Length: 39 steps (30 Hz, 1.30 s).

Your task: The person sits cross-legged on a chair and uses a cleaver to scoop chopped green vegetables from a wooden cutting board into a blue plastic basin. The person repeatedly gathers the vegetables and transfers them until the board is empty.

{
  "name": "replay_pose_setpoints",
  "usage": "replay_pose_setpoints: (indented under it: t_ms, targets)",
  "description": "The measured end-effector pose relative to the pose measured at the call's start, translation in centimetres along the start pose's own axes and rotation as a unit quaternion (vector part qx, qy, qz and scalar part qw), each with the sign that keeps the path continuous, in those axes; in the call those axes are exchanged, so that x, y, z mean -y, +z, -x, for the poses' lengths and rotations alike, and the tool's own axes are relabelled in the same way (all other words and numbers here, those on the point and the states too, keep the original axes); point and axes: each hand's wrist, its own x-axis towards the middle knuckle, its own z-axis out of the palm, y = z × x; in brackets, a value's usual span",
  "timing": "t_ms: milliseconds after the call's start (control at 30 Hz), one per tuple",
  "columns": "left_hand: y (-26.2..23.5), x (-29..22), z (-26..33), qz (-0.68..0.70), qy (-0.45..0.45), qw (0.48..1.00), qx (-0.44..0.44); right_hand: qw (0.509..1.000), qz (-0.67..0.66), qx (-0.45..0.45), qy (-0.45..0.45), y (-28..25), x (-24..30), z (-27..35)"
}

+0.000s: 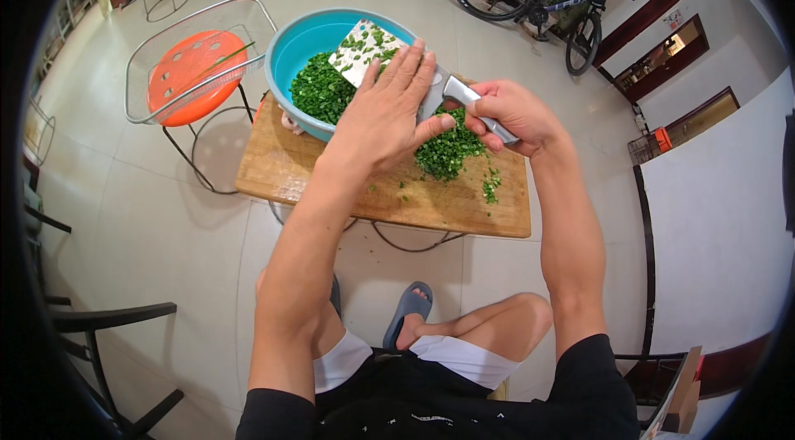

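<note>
**K:** Head view, status on the grip?

**M:** Right hand (512, 113) is clenched on the smooth steel handle of a cleaver (389, 59). Broad flat blade runs up-left from that grip, tilted out over the bowl rim, flecked with green bits. Left hand (387, 113) is released, fingers straight, palm flat on the blade's top face, just left of the grip.

**K:** Where are the greens?

**M:** Three places. Loose mound of chopped greens (449, 150) right below the grip on the cutting board (331, 183). Bigger heap inside the bowl (291, 55), up-left of the grip. Bits stuck on the blade.

**K:** Materials?

**M:** Board is pale wood, rectangular, worn grain, scattered crumbs toward its right edge. Bowl is round, glossy teal plastic, sitting on the board's far-left corner. Board rests on a thin wire-frame stand.

**K:** Room around it?

**M:** Bare wood below-left of the grip. Farther left, off the board, an orange perforated stool (195, 75) carries a wire basket (149, 67). Glossy tile floor (141, 224) around.
</note>
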Motion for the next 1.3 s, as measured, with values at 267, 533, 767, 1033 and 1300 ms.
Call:
replay_pose_setpoints:
  t_ms: [267, 533, 767, 1033, 1300]
  targets:
    - [0.4, 2.8, -0.7, -0.06, -0.091, 0.992, -0.061, 1.0, 0.014, 0.024, 0.005, -1.2, -0.4, 1.6]
    - [-0.1, 4.7, -0.8, -0.078, -0.19, 0.978, -0.045, 1.0, -0.004, 0.024, -0.008, -2.8, -1.6, 2.6]
    - [0.1, 4.5, -1.4, -0.086, -0.244, 0.961, -0.094, 0.998, -0.042, -0.028, -0.031, -2.8, -2.2, 2.4]
    - [0.5, 1.3, -2.0, -0.007, -0.001, 0.998, -0.062, 0.994, -0.093, -0.061, -0.023, -1.2, -2.4, 0.8]
    - [1.4, 1.1, -0.9, -0.006, -0.018, 1.0, -0.01, 0.993, -0.109, -0.051, -0.022, -1.2, -1.6, 1.5]
